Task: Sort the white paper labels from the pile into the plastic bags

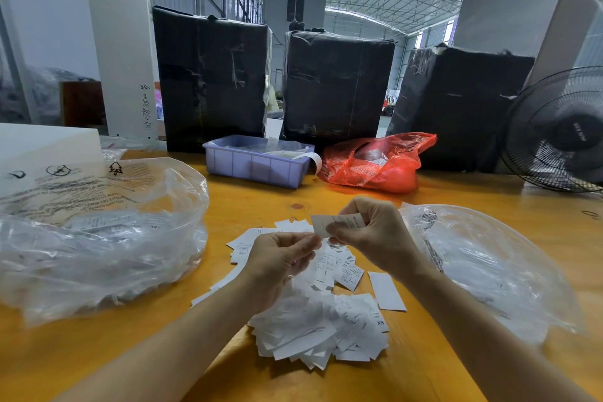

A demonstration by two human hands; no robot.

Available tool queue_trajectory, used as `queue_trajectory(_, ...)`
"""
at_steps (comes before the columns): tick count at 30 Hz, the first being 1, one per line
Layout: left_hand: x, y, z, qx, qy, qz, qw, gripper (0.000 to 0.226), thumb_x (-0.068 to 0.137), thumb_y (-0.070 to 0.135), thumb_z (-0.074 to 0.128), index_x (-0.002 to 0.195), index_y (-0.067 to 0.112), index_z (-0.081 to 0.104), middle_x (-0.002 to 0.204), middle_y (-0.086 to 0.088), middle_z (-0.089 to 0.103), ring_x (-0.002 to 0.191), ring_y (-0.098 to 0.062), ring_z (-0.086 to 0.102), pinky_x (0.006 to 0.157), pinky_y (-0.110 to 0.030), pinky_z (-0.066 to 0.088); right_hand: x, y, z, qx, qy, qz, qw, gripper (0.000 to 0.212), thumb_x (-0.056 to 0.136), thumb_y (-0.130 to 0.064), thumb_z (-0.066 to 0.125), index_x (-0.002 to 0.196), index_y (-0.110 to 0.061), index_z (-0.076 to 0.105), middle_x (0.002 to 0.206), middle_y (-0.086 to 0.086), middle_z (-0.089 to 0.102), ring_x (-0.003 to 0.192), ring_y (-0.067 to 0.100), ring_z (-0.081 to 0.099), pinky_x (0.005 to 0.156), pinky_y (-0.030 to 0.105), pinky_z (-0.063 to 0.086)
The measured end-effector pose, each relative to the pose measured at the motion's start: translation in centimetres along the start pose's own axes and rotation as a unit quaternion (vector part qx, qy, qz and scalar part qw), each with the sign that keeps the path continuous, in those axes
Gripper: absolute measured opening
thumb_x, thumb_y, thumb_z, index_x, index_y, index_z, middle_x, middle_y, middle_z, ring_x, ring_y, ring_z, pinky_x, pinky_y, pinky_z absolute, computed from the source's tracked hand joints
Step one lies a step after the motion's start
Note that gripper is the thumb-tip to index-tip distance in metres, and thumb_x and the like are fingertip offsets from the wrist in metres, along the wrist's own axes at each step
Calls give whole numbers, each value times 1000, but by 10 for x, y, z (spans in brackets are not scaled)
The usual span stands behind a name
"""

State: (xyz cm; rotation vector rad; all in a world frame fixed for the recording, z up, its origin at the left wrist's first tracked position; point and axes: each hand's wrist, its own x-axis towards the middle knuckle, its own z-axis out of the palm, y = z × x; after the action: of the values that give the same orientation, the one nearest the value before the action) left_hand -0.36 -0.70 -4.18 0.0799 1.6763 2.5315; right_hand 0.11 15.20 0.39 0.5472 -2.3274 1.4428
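A pile of white paper labels (326, 320) lies on the yellow wooden table (261, 206) in front of me. My right hand (375, 235) pinches one white label (329, 223) above the pile, thumb on its lower edge. My left hand (277, 261) hovers just left of that label with fingers curled, its fingertips close to the label's left edge; I cannot tell whether they touch it. A large clear plastic bag (98, 232) holding labels sits at the left. Another clear plastic bag (489, 264) lies at the right.
A lilac plastic bin (254, 163) and a red plastic bag (378, 161) stand behind the pile. Three black wrapped packages (336, 85) line the table's back. A black fan (561, 130) stands at the far right, and a white box (45, 147) at the far left.
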Motion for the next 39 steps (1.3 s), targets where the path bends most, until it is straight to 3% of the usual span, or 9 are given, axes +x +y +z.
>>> queue_trajectory(5,0,0,0,-6,10,-3,1000,21,63,10,72,81,0,70,72,-7,71,64,-12,62,55,-16,51,0,0,1,-28,8,-17,999,16,76,-2,74,71,-8,61,69,12,70,63,29,68,59,43,55)
queue_trajectory(8,1,-1,-1,-5,18,-2,1000,20,63,9,73,81,1,70,72,-7,71,67,-13,63,55,-17,52,1,0,0,-30,10,-20,999,16,77,-2,74,72,-9,61,70,11,70,62,24,68,56,35,55)
queue_trajectory(15,4,-3,-2,3,38,5,999,7,71,7,72,76,3,70,67,-5,70,66,-14,61,55,-18,50,1,3,-1,-48,-7,-27,998,21,76,-3,76,68,-15,60,68,6,69,62,22,70,55,35,55)
queue_trajectory(20,2,-3,-2,28,29,10,999,23,60,18,75,78,4,71,69,-4,70,64,-12,61,59,-20,48,1,3,0,-45,-33,-23,998,21,75,-3,76,68,-15,60,66,3,68,60,17,69,54,32,54)
queue_trajectory(26,2,-5,-2,21,12,14,1000,7,74,7,71,80,2,70,63,-3,67,58,-9,59,52,-15,49,2,2,-3,25,-114,80,990,16,75,1,75,72,-6,61,61,5,66,54,14,65,49,19,48)
queue_trajectory(33,1,-6,-2,86,-3,35,996,29,76,23,69,86,-5,70,66,-7,62,59,-10,56,55,-16,48,2,3,-5,-56,-194,151,968,10,85,-14,69,83,-13,59,64,0,61,52,7,51,50,20,41)
queue_trajectory(36,-1,-6,-1,146,-10,51,988,39,80,34,64,83,-4,71,75,-15,67,64,-13,59,54,-15,47,1,2,-6,-69,-235,179,953,20,85,-12,69,95,-17,53,78,4,62,61,10,52,55,22,44)
queue_trajectory(39,-5,-6,0,194,-31,55,979,42,78,39,62,79,-1,72,71,-11,68,58,-13,58,51,-18,45,-1,2,-9,-100,-285,196,933,35,87,-7,65,111,-21,44,89,5,59,67,10,53,59,22,47)
